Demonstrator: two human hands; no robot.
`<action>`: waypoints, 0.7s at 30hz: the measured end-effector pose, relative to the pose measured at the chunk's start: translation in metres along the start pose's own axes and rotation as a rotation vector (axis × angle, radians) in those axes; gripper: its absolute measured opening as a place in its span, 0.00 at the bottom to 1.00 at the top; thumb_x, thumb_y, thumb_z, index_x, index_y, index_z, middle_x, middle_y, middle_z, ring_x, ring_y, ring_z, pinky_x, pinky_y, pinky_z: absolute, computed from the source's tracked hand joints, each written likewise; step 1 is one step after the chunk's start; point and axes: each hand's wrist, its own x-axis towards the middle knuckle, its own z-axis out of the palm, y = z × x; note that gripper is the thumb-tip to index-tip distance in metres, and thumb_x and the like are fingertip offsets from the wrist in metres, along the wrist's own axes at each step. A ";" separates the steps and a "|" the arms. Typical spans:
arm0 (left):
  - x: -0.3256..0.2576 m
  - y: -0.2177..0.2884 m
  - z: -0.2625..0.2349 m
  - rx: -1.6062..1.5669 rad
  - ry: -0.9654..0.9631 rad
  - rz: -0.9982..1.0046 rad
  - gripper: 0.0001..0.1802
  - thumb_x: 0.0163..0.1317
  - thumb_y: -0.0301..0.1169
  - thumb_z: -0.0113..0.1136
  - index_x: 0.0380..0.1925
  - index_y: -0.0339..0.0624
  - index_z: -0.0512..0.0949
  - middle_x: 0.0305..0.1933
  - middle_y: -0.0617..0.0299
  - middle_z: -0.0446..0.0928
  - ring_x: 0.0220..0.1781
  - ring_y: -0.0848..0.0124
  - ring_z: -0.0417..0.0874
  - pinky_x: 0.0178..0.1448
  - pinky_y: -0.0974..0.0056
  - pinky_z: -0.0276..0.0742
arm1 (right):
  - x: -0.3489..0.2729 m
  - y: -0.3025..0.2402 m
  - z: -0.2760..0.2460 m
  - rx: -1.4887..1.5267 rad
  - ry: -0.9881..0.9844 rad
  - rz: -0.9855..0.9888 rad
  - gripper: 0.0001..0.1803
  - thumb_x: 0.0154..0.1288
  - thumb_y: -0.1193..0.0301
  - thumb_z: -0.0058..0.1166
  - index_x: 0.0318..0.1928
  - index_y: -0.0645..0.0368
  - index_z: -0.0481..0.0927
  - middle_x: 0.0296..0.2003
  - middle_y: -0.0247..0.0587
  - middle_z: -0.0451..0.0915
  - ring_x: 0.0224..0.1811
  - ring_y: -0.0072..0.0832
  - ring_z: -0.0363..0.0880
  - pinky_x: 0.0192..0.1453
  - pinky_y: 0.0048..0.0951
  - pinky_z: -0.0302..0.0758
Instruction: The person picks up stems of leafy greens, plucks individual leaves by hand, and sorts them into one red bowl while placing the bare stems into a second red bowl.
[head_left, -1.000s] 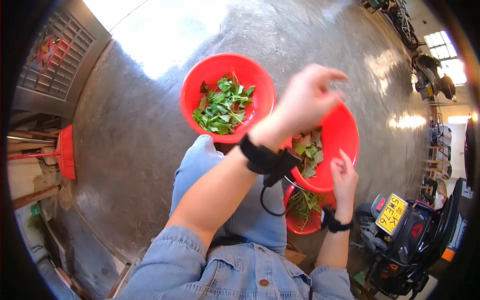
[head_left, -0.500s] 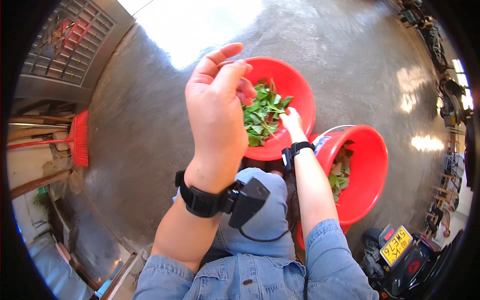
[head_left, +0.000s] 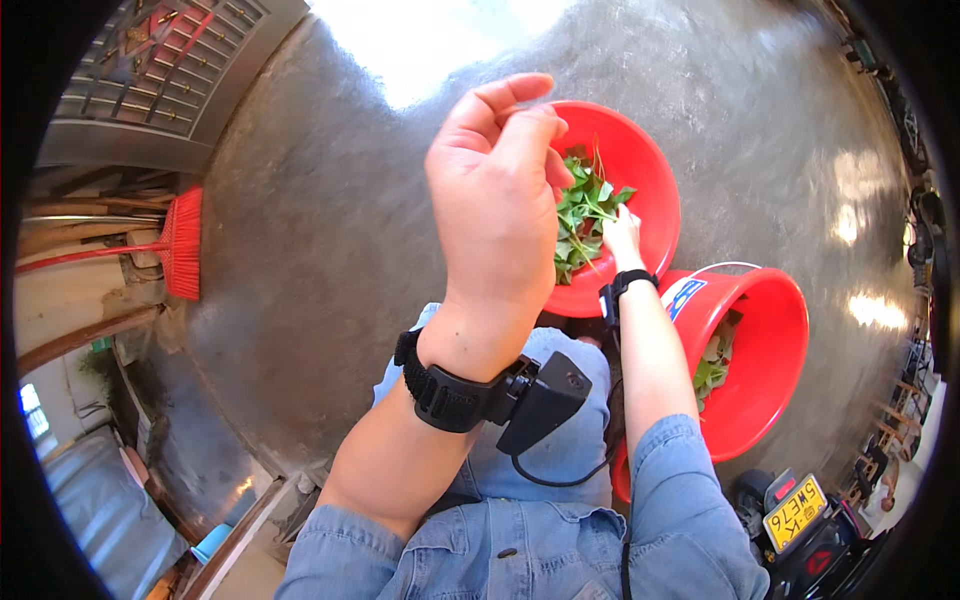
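My left hand [head_left: 495, 200] is raised close to the camera with its back toward me, fingers curled together and the palm hidden. A black strap with a small black device [head_left: 540, 400] sits on that wrist. My right hand [head_left: 622, 235] reaches into a red basin [head_left: 655, 190] on the concrete floor, its fingers closed among the green leaves [head_left: 585, 215] there. A red bucket [head_left: 770, 370] to the right holds more leafy stems [head_left: 715, 360]. My knees in blue denim are below.
A red broom [head_left: 180, 245] lies at the left by wooden poles. A metal grate [head_left: 170, 70] is at the upper left. A parked scooter [head_left: 800, 520] stands at the lower right, and a second red container [head_left: 620, 480] peeks out under the bucket.
My right hand went from the bucket into the basin of leaves. My left hand rose from over the bucket toward the camera; the view swung left.
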 end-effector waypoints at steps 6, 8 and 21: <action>-0.015 0.011 0.000 0.140 -0.050 0.286 0.12 0.59 0.24 0.51 0.42 0.30 0.75 0.30 0.58 0.76 0.23 0.77 0.73 0.27 0.75 0.67 | -0.015 -0.042 0.019 0.177 -0.208 0.059 0.16 0.53 0.66 0.49 0.40 0.59 0.82 0.39 0.54 0.80 0.45 0.46 0.78 0.52 0.39 0.73; -0.021 0.011 0.003 0.168 -0.069 0.288 0.12 0.60 0.24 0.51 0.42 0.30 0.75 0.32 0.57 0.77 0.24 0.77 0.74 0.29 0.74 0.67 | -0.024 -0.059 0.010 0.136 -0.097 -0.010 0.13 0.52 0.67 0.51 0.34 0.60 0.82 0.33 0.54 0.81 0.39 0.47 0.79 0.47 0.41 0.75; 0.012 0.004 -0.009 0.044 -0.028 0.052 0.13 0.59 0.26 0.51 0.43 0.31 0.75 0.30 0.59 0.75 0.23 0.77 0.72 0.26 0.75 0.65 | -0.099 -0.149 -0.266 1.136 0.268 -0.058 0.08 0.61 0.75 0.55 0.39 0.68 0.78 0.26 0.37 0.79 0.22 0.19 0.77 0.28 0.20 0.77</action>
